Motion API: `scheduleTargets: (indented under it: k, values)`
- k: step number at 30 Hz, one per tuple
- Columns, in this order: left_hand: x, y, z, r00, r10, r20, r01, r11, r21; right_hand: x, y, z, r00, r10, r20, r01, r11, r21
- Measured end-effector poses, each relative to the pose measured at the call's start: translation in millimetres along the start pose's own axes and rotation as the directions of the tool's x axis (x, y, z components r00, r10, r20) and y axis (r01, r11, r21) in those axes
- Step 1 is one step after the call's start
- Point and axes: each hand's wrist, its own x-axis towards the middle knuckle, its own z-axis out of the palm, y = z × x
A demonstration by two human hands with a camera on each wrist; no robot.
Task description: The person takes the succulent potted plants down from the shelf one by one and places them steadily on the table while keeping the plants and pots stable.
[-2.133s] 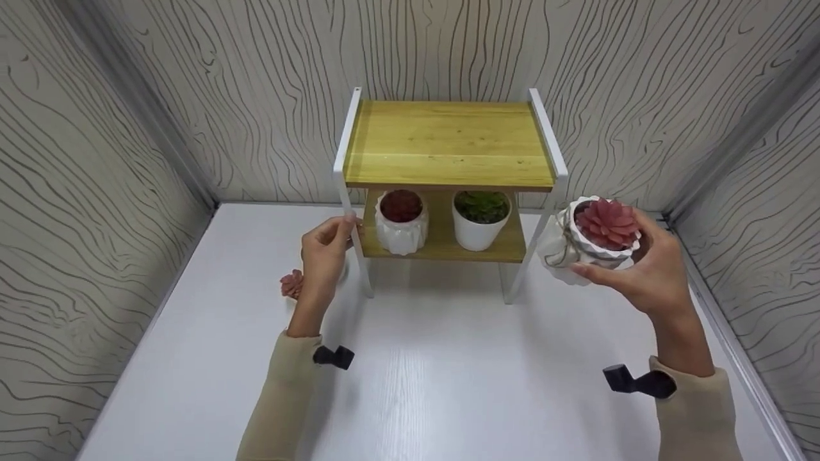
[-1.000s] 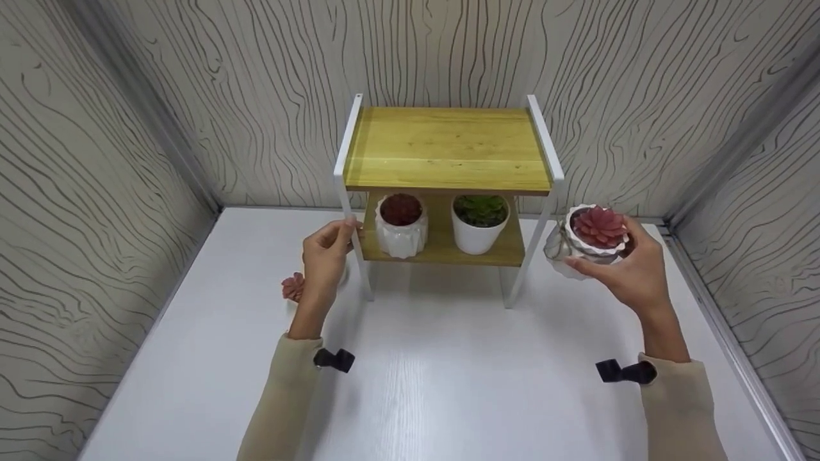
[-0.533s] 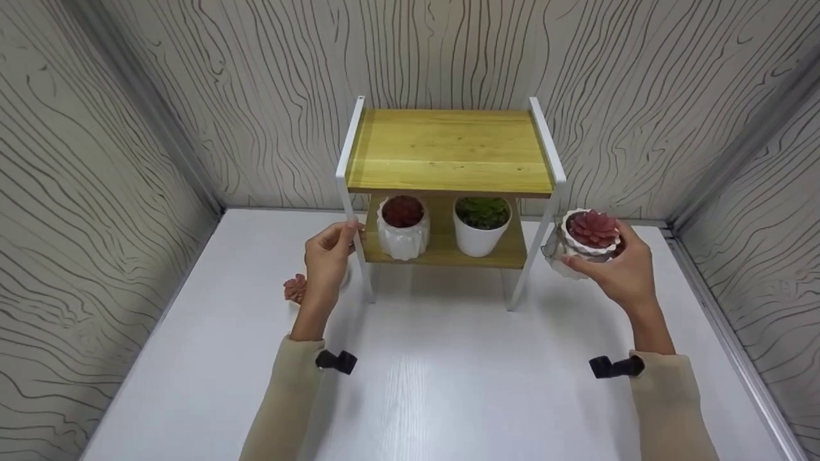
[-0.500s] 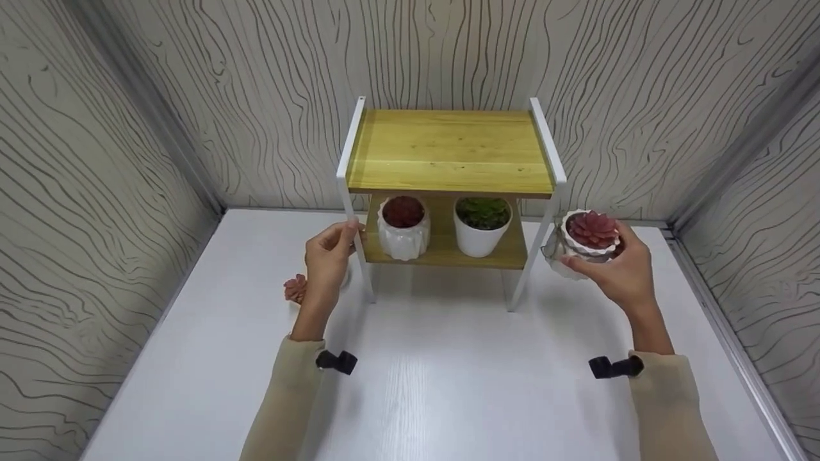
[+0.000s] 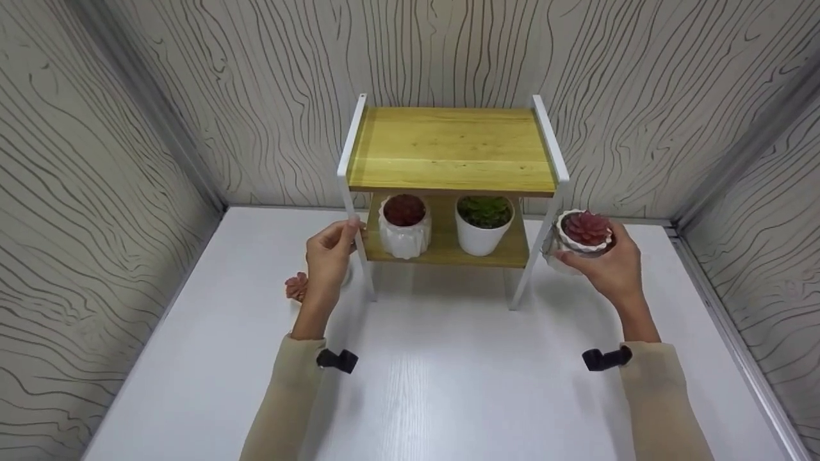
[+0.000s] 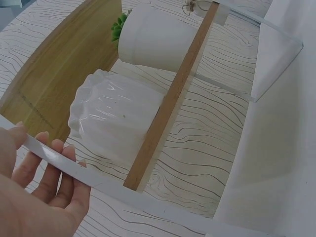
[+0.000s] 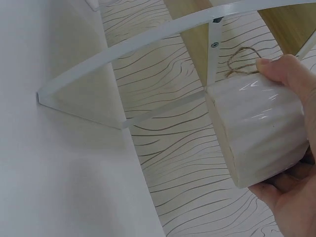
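Observation:
A two-tier shelf (image 5: 451, 147) with wooden boards and a white metal frame stands at the back of the table. My left hand (image 5: 328, 256) holds its left front post (image 6: 108, 185), thumb on one side and fingers behind. Off the shelf's right side, my right hand (image 5: 615, 266) grips a white fluted pot (image 7: 261, 123) around its sides. A red succulent (image 5: 588, 227) fills this pot, and a twine bow (image 7: 242, 61) is tied on it. The lower board carries a white fluted pot (image 5: 405, 240) with a dark red succulent and a smooth white pot (image 5: 482, 240) with a green plant.
Behind my left wrist, a pinkish-red succulent (image 5: 296, 287) shows on the white table (image 5: 410, 378); its pot is mostly hidden. Wood-grain patterned panels (image 5: 282, 96) enclose the table at the back and both sides. The upper board's front edge overhangs the pots on the lower board.
My right hand has carried the potted red succulent leftward, closer to the shelf's right side. My left hand has stayed on the left post. The pots on the lower board have not moved.

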Motion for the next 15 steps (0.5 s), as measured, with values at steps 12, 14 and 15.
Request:
scheduleTargets:
  k: [12,14,15]
  values:
    - [0.0,-1.0,-0.4,1.000,0.023,0.016,-0.023,1.000,-0.007,10.8,25,19,0.999,0.045,-0.013,-0.044,0.999,0.017]
    - [0.2,-1.3,-0.7,1.000,0.021,0.020,-0.021,1.000,-0.003,11.8,28,22,0.998,0.055,-0.007,-0.055,0.998,0.021]
    - [0.4,-1.5,-0.7,0.999,0.021,0.024,-0.021,1.000,-0.007,12.2,30,23,0.998,0.062,-0.007,-0.062,0.998,0.024]
